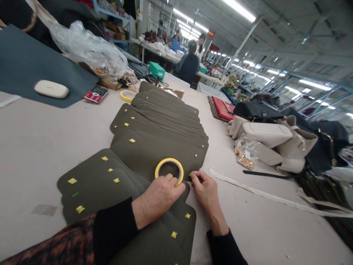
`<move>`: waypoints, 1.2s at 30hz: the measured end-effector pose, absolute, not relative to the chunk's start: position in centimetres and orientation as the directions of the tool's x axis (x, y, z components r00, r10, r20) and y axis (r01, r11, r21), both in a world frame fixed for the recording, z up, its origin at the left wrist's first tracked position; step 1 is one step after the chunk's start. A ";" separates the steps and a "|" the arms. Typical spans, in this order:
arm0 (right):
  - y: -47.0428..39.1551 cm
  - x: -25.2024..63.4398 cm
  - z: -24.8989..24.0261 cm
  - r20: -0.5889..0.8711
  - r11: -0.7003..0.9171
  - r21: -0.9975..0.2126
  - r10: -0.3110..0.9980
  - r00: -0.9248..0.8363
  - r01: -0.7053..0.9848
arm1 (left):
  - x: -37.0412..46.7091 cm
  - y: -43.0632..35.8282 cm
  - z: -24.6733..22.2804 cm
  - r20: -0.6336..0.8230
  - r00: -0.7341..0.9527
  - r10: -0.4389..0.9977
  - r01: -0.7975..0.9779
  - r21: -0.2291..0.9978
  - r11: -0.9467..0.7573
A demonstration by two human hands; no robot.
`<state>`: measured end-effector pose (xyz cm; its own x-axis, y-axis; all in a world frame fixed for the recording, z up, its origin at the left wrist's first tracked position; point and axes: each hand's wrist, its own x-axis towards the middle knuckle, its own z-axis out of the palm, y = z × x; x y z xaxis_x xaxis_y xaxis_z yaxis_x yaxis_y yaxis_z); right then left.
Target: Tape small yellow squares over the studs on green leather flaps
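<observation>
My left hand (158, 198) is closed on a roll of yellow tape (157, 170), which stands tilted above the dark olive panels. Beside it, my right hand (204, 189) pinches at the right edge of a panel, thumb against forefinger; a tiny bit of yellow shows at the fingertips. A fanned stack of olive panels (160, 147) runs away from me, with small metal studs near some corners. Nearer panels (102, 184) overlap under my left arm and carry small yellow tape pieces (72, 181).
A second yellow tape roll (127, 96) lies behind the stack. To the left are a red-and-black device (96, 94) and a white case (51, 89). Cream and black bags (268, 134), a bag of gold hardware (245, 158) and a white strip (248, 191) lie right. People sit farther back.
</observation>
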<state>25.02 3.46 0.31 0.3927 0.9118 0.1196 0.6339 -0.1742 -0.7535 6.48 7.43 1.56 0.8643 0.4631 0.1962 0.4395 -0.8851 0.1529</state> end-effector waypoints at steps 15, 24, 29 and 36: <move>2.1 25.8 -0.3 0.524 0.119 -0.362 0.846 0.096 0.925 | 6.4 7.6 1.5 0.205 0.856 0.474 0.436 0.203 -0.876; 4.8 24.5 0.3 0.256 -0.172 -0.361 0.927 0.275 0.917 | 5.7 9.6 2.2 0.309 0.762 0.570 0.526 0.218 -0.822; 5.5 24.6 2.2 0.040 -0.299 -0.413 0.938 0.345 0.860 | 5.7 10.8 2.4 0.309 0.743 0.594 0.586 0.131 -0.800; 3.6 24.1 2.4 -0.013 -0.199 -0.509 0.975 0.223 0.838 | 4.9 10.6 3.3 0.249 0.785 0.567 0.530 0.204 -0.823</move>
